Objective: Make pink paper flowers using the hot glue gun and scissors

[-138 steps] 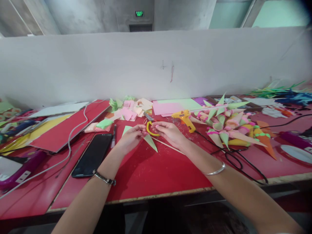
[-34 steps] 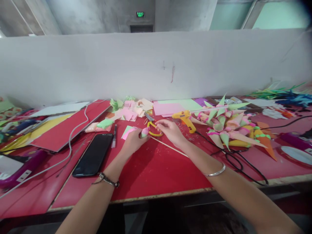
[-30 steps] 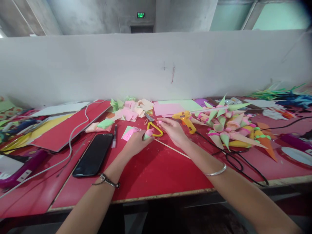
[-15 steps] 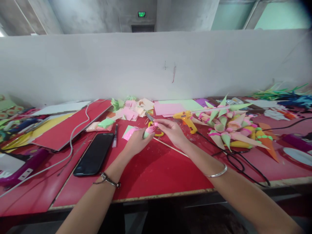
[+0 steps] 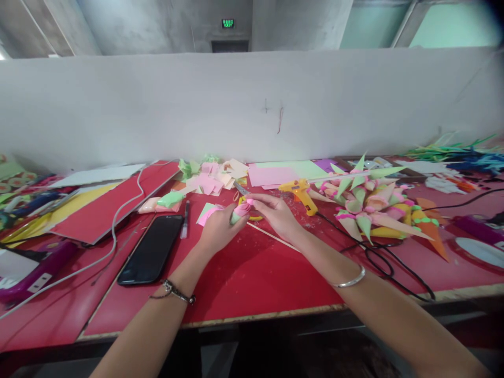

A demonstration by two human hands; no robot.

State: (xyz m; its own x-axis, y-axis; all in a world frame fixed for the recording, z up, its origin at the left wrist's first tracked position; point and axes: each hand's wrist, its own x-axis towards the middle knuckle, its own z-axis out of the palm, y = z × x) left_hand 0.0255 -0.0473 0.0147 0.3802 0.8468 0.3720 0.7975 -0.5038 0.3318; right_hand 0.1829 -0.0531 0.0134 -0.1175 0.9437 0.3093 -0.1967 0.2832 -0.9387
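My left hand (image 5: 220, 228) is closed around a small green paper cone (image 5: 235, 217) topped with pink, which looks like soft clay. Beside it my right hand (image 5: 273, 212) pinches a bit of pink clay (image 5: 250, 201) at the cone's upper right edge. Just behind the hands lie scissors (image 5: 255, 216) with yellow handles, partly hidden. A thin pale stick (image 5: 271, 234) runs under my right wrist. Left of my left hand is a lump of bright pink material (image 5: 210, 212) on a pale green sheet, partly covered by the hand.
A yellow glue gun (image 5: 301, 195) lies right of my hands, its black cord (image 5: 388, 268) looped on the table. Beyond it is a pile of finished paper cones (image 5: 368, 202). Left are a phone (image 5: 151, 251), a pen-like tool (image 5: 185, 220) and a red board (image 5: 118, 205). Paper pieces (image 5: 210, 181) lie behind.
My right fingertips have come slightly left, bringing the pink bit against the cone's top. My left hand still holds the cone in nearly the same place.
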